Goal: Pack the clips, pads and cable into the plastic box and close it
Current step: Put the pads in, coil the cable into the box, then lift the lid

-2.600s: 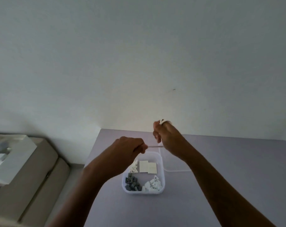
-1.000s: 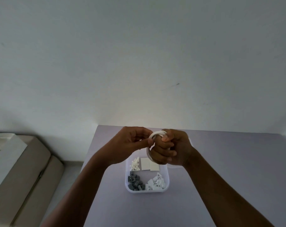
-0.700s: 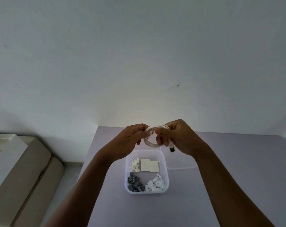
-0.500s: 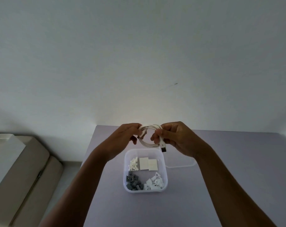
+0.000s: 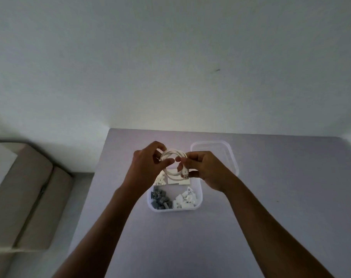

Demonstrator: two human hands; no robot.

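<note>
A white cable [image 5: 173, 155] is wound into a small coil and held above the far end of the clear plastic box [image 5: 198, 199]. My left hand [image 5: 148, 167] pinches the coil's left side. My right hand [image 5: 204, 169] grips its right side, with the USB plug [image 5: 185, 174] hanging down from the fingers. Inside the box lie grey clips [image 5: 160, 200], white clips [image 5: 185, 200] and white pads [image 5: 178, 181], partly hidden by my hands and the coil. The clear lid [image 5: 229, 155] lies on the table behind my right hand.
The box stands on a grey-lilac table [image 5: 271, 187] against a white wall. To the left, below the table's edge, are brown cardboard boxes [image 5: 24, 197].
Both hands have come together and finished winding the cable into a coil. The coil has dropped lower, toward the box's far end, plug hanging free.
</note>
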